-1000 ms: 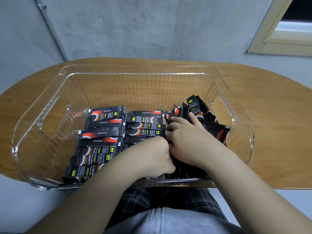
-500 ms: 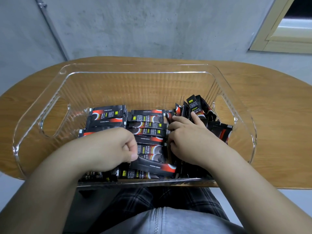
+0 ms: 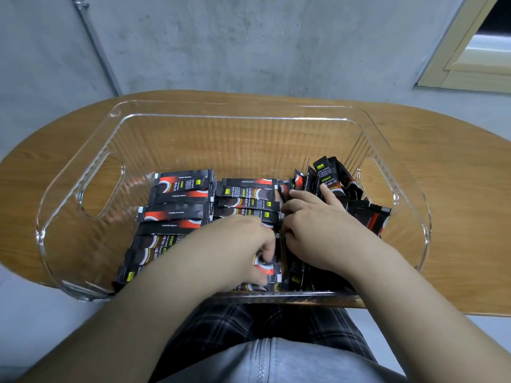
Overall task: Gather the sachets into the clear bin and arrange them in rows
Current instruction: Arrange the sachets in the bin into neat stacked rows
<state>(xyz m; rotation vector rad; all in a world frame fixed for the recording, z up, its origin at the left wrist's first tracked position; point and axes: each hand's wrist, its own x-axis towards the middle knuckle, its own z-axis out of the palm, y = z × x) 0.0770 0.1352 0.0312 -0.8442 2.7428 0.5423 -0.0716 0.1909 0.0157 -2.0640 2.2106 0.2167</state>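
Inside the clear plastic bin [image 3: 193, 117], two rows of flat black-and-red sachets [image 3: 179, 194] lie stacked. The left hand [image 3: 237, 252] pinches one sachet; the right hand [image 3: 312, 228], fingers curled, holds back a loose upright pile [image 3: 329, 175] that likely remains to arrange.

Oval wood table [image 3: 456, 205], grey concrete wall [image 3: 249, 42] w/ metal conduit [image 3: 96, 48], cream window frame [image 3: 453, 59] top right.

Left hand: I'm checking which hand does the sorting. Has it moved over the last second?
Yes. The left hand swung out toward the clear bin's left handle, then came back beside the right hand, now pinching a sachet.
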